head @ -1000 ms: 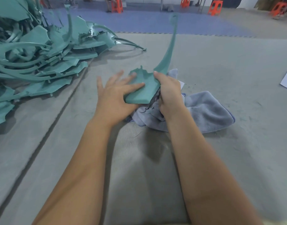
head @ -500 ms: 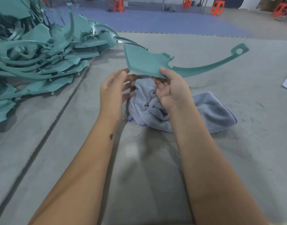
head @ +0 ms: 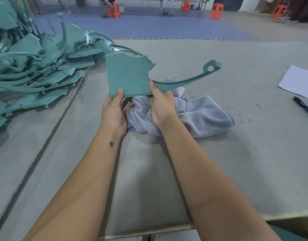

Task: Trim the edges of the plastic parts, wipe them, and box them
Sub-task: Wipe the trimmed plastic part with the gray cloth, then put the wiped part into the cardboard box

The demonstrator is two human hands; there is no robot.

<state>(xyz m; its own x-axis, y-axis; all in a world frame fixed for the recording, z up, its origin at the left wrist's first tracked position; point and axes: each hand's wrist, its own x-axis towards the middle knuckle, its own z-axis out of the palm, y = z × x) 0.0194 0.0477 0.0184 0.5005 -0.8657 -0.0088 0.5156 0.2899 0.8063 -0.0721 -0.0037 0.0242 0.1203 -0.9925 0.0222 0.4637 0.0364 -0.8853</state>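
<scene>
fingers of both hands pinching matte teal plastic part (head: pixel 129 75), thin curved arm, crumpled grey cloth (head: pixel 202 115) beneath

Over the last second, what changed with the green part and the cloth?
Both hands, left hand and right hand, lifted the green part off the grey cloth and turned it, swinging its long arm from upright to rightward. The cloth and parts pile stayed.

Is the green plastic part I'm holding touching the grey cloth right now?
Cannot tell. In the head view the plastic part looks raised over the cloth, but both hands hide where its lower edge nears the folds.
</scene>
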